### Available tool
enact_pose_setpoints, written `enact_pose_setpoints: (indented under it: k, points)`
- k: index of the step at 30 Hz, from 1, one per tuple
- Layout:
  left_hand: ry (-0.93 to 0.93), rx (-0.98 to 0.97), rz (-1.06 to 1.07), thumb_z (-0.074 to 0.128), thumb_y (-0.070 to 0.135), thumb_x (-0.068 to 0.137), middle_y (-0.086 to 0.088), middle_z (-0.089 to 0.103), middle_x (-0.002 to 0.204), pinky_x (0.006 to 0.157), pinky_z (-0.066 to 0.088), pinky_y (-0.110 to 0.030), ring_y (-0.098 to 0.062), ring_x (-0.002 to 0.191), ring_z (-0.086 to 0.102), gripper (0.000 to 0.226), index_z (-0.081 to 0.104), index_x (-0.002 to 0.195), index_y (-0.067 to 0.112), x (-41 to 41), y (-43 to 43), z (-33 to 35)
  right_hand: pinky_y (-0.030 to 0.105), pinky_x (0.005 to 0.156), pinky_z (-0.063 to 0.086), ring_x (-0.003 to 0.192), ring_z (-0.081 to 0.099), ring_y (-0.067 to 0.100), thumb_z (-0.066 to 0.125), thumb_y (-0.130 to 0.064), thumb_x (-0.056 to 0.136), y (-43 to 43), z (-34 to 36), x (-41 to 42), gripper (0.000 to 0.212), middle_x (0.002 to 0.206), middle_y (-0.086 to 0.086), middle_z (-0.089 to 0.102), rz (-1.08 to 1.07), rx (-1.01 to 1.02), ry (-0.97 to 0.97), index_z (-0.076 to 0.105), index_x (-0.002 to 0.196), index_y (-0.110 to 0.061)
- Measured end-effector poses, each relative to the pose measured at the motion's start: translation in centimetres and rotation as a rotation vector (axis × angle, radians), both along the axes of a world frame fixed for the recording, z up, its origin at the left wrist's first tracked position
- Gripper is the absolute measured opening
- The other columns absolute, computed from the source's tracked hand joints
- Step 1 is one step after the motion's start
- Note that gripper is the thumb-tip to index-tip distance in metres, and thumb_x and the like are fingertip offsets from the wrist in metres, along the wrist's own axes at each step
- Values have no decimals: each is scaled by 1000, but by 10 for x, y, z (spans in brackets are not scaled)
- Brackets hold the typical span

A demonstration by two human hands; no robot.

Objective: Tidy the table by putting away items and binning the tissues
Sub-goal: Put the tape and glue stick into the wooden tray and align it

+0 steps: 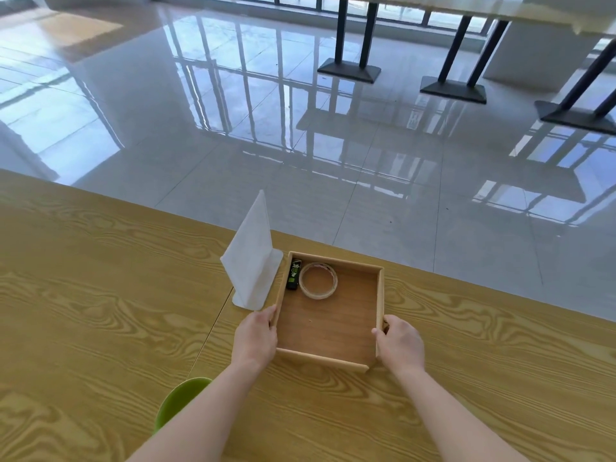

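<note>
A shallow wooden tray rests on the wood-grain table near its far edge. Inside the tray, at the far left corner, lie a roll of clear tape and a small black-and-green lighter. My left hand grips the tray's left wall and my right hand grips its right wall. Just left of the tray, a white tissue stands up in a folded, tent-like shape, touching the tabletop.
A green round bin or bowl shows beside my left forearm at the near side of the table. Beyond the table's far edge lies a glossy tiled floor with black table bases in the distance.
</note>
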State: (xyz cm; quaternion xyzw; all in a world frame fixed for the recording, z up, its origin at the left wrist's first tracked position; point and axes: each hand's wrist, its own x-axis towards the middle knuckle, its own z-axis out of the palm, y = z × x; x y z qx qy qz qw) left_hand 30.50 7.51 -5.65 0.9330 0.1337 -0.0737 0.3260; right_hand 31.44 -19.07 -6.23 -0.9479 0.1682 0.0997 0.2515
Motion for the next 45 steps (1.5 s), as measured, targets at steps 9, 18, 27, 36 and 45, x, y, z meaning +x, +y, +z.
enact_pose_setpoints:
  k: [9,18,27,36,45]
  points:
    - [-33,4,10,55,7,92,-3,69,101,80,50,-35,-24,95,61,38,62,127,19,8,11,0,29,68,44,79,57,16,64,-24,94,13,-1,6,15,87,-4,65,-17,3,-24,69,104,-15]
    - [-16,7,11,53,11,94,-5,68,117,91,49,-39,-27,108,60,43,56,136,21,12,24,-3,29,70,44,80,53,15,65,-26,94,22,-3,6,24,97,0,69,-12,18,-20,67,114,-13]
    - [-13,-10,0,54,9,92,-5,68,115,88,50,-38,-27,106,60,44,57,134,24,12,27,-2,31,72,48,70,57,7,63,-28,95,24,-1,4,38,80,-10,62,-47,56,3,60,130,-13]
    - [-15,-1,-16,54,9,91,-3,69,110,83,49,-35,-26,102,61,43,58,131,25,12,30,-5,33,82,49,105,63,24,63,-32,95,26,-2,1,42,116,5,69,-61,72,33,58,132,-12]
    - [-23,-7,-9,53,8,90,-3,70,107,79,50,-34,-25,99,63,44,58,130,26,11,32,-5,31,81,47,104,62,22,63,-32,95,26,-3,0,41,118,5,69,-68,63,49,58,131,-12]
